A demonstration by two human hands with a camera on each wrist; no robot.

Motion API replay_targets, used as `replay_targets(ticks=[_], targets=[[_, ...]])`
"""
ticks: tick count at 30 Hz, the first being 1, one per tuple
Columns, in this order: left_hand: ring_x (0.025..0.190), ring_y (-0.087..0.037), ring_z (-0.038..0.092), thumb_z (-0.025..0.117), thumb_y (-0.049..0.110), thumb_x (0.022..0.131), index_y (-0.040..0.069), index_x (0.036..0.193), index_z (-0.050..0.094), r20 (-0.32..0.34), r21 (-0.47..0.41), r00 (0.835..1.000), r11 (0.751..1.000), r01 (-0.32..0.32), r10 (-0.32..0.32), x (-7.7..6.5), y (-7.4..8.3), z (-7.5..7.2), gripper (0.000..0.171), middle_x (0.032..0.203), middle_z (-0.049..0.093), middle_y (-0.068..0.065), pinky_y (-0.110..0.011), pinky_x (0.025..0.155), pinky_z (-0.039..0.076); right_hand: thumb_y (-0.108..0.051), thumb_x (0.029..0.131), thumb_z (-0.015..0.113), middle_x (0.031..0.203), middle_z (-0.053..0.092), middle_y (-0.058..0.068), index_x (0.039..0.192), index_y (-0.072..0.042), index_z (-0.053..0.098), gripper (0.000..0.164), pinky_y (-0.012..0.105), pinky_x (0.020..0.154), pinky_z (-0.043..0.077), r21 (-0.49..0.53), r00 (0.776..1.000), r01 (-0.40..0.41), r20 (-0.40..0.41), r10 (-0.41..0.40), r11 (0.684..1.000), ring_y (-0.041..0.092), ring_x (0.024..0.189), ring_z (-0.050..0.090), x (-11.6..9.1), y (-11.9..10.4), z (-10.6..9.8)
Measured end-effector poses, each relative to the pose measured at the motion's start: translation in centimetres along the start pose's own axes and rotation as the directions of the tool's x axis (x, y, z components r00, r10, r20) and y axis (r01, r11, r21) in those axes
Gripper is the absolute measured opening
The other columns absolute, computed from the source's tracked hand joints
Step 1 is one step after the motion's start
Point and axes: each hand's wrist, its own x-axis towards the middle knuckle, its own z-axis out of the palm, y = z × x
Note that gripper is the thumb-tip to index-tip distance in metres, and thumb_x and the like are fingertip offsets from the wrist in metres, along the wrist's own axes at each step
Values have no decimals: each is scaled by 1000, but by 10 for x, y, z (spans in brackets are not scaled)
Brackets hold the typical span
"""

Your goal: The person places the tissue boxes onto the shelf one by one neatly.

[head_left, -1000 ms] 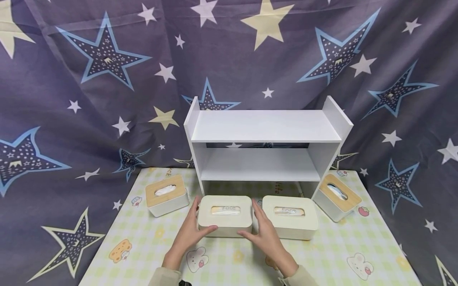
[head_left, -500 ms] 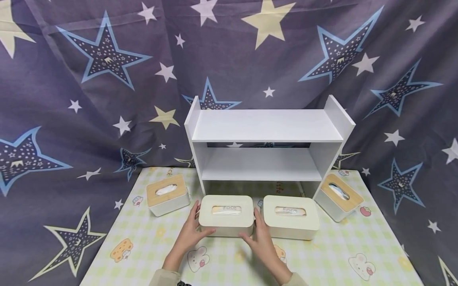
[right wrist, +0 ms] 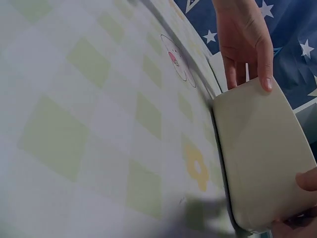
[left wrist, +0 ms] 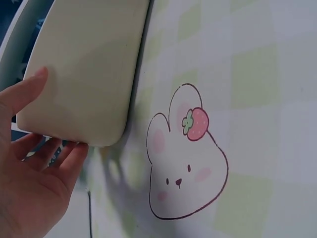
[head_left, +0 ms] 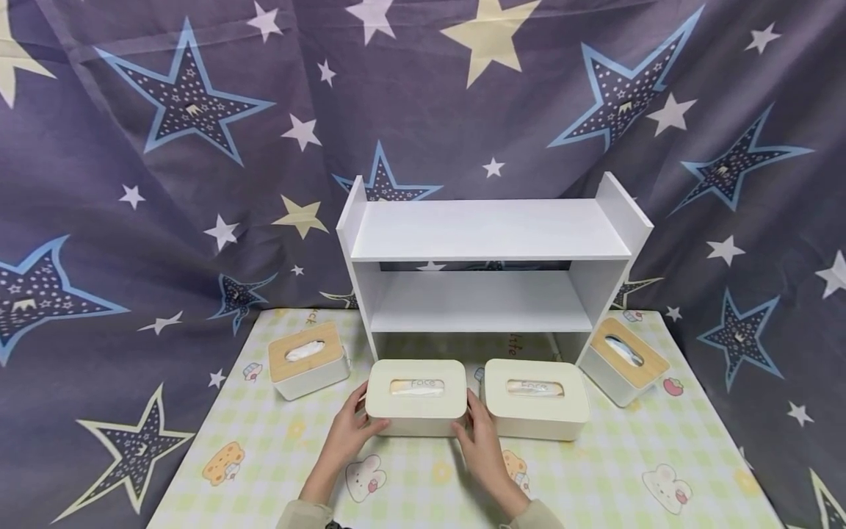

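Observation:
A cream tissue box (head_left: 416,408), its slot showing a pack lettered "Face", rests on the table between both hands. At its left end my left hand (head_left: 345,435) grips it, the thumb on the front wall and the fingers bent against the end, as the left wrist view shows on the box (left wrist: 84,74). My right hand (head_left: 484,445) holds the opposite end, thumb on the front face; in the right wrist view only part of it shows at the lower right of the box (right wrist: 262,148). A second cream tissue box (head_left: 537,420) sits just right of my right hand.
A white two-tier shelf (head_left: 482,300) stands behind the boxes. One wood-topped tissue box (head_left: 311,375) lies to its left, another wood-topped tissue box (head_left: 615,373) to its right. The checked tablecloth (head_left: 595,485) covers the table, with a starry curtain (head_left: 423,88) behind.
My right hand has come in closer along the box's right end, its thumb now against the front corner. My left fingers have settled on the left end. The boxes keep their places.

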Motion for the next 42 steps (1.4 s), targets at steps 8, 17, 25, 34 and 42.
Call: replay_targets(ticks=[8, 17, 25, 34, 42], targets=[[143, -44, 39, 80, 17, 86, 3, 156, 28, -9, 15, 1000, 1000, 6, -5, -1, 4, 0, 89, 159, 31, -26, -42, 111, 48, 1, 94, 63, 154, 38, 29, 149, 9, 36, 62, 44, 112, 44, -1, 999, 25, -23, -25, 1000, 42, 139, 45, 2, -1, -2], [142, -43, 41, 81, 19, 84, 7, 156, 32, -38, 32, 999, 999, -9, 10, -8, 17, -3, 88, 158, 34, -24, -42, 109, 51, -3, 95, 64, 155, 38, 27, 150, 8, 35, 63, 46, 112, 44, 65, 998, 62, -22, -60, 996, 43, 141, 41, -1, -12, -8], [136, -36, 51, 85, 22, 79, 16, 152, 42, -106, 33, 993, 998, -46, 50, -15, 26, -7, 84, 152, 47, -17, -38, 104, 55, -8, 93, 68, 153, 44, 23, 148, 6, 40, 64, 38, 108, 49, 20, 995, 84, -57, -83, 996, 38, 137, 49, -4, -25, -20], [133, -31, 55, 87, 25, 76, 18, 147, 50, -157, 9, 981, 993, -115, 115, -21, 47, -10, 81, 146, 55, -13, -30, 97, 59, -16, 91, 71, 146, 50, 25, 144, 7, 46, 62, 36, 98, 56, -57, 974, 187, -122, -192, 981, 37, 126, 59, -8, -40, -36], [128, -31, 60, 88, 22, 74, 17, 143, 55, -211, 55, 952, 975, -216, 223, -24, 63, -9, 77, 141, 61, -10, -29, 93, 60, -8, 87, 74, 144, 54, 24, 140, 7, 51, 60, 36, 95, 58, -39, 947, 268, -172, -271, 963, 38, 126, 58, -8, -51, -48]])
